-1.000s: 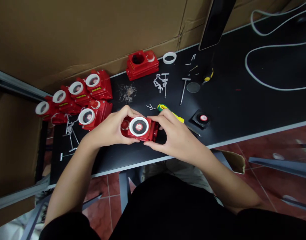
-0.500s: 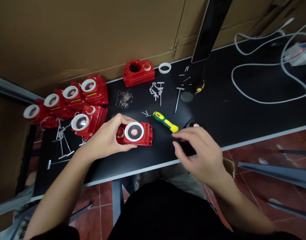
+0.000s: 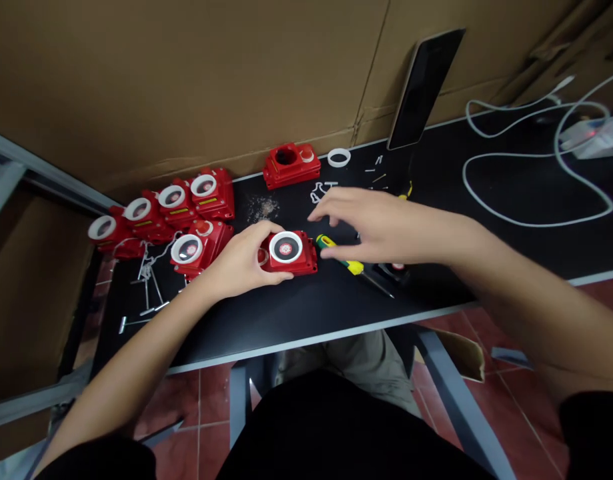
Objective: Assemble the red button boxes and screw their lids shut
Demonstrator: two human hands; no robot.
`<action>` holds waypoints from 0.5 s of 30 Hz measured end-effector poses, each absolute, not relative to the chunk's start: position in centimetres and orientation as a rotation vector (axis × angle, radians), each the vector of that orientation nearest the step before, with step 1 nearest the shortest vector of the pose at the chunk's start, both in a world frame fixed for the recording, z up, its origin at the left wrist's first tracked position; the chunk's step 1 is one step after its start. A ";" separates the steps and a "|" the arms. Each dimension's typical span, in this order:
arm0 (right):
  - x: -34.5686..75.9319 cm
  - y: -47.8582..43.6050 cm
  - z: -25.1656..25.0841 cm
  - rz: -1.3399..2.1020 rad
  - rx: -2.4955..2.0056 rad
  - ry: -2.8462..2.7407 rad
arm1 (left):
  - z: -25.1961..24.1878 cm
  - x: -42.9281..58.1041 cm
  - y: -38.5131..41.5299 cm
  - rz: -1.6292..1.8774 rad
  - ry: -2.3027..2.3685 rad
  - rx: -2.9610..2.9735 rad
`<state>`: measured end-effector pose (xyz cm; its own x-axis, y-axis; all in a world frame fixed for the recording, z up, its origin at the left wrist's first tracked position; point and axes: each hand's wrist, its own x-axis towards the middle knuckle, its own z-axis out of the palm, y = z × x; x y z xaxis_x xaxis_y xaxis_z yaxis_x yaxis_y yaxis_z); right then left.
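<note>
My left hand (image 3: 249,261) is wrapped round the left end of a red box-shaped device (image 3: 306,253), thumb on the near side and fingers on the far side. A white ring with a dark disc and a red-and-white emblem faces up on its top. My right hand (image 3: 363,223) hovers with fingers apart over the table, holding nothing. Just below its fingers lies a green and yellow screwdriver (image 3: 355,267), its shaft pointing to the near right. Several small parts past the right hand are partly hidden by it.
Several red devices with white rings (image 3: 172,197) stand at the left. Another red housing (image 3: 292,165) and a loose white ring (image 3: 339,157) lie at the back. T-shaped metal rods (image 3: 147,290) lie at left. A tablet-like panel (image 3: 426,90) leans on cardboard; a white cable (image 3: 516,222) loops at right.
My right hand has moved left and away from me, over the screwdriver's handle. The whole view has shifted slightly; my left hand keeps hold of the red device.
</note>
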<state>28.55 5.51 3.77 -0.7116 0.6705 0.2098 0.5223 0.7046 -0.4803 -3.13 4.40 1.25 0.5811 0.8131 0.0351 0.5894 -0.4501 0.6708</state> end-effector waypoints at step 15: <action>24.6 5.6 1.0 0.816 -0.892 -2.459 | -0.7 -3.5 2.9 0.607 1.164 2.119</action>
<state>24.57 5.59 1.04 -0.7172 0.6772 0.1643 0.4446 0.6262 -0.6405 -3.49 2.85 -0.68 0.5013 0.8606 0.0898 0.5661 -0.4047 0.7182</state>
